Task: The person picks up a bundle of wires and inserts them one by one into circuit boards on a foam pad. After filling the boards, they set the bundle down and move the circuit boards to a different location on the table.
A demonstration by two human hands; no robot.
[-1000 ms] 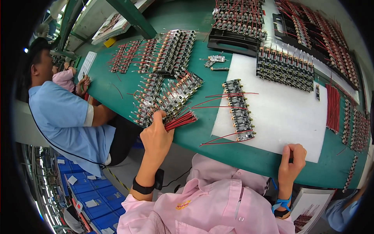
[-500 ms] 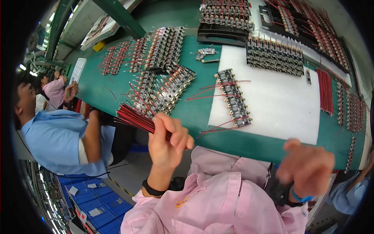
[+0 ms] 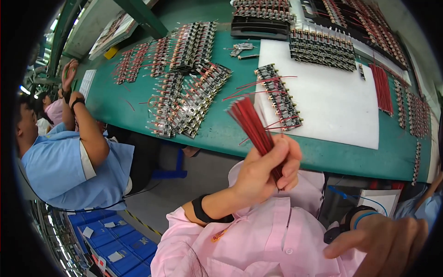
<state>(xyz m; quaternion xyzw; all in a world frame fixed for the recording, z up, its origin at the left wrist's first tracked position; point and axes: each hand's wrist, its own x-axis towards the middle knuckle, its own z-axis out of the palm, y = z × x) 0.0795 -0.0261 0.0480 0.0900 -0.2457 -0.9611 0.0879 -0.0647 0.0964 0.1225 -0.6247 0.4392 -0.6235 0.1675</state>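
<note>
My left hand (image 3: 272, 164) is closed around a bundle of thin red and black wires (image 3: 250, 122), which fans out a little toward its upper end. The bundle is tilted up and leftward, in front of the near table edge. Behind it, a strip of joined small circuit boards (image 3: 280, 98) with a few red wires lies along the left side of a white foam sheet (image 3: 334, 108). At the lower right, away from the table top, my right hand (image 3: 385, 242) has its fingers apart, and nothing shows in it.
Stacked board strips (image 3: 196, 99) cover the left part of the green table (image 3: 127, 108). More boards (image 3: 323, 51) and a pile of red wires (image 3: 381, 90) lie at the right. A person in blue (image 3: 69, 161) sits at the left, near blue bins (image 3: 110, 240).
My left hand has carried the wire bundle rightward, and the bundle now points more upright. My right hand has dropped from the table edge to the lower right. The person in blue has raised an arm.
</note>
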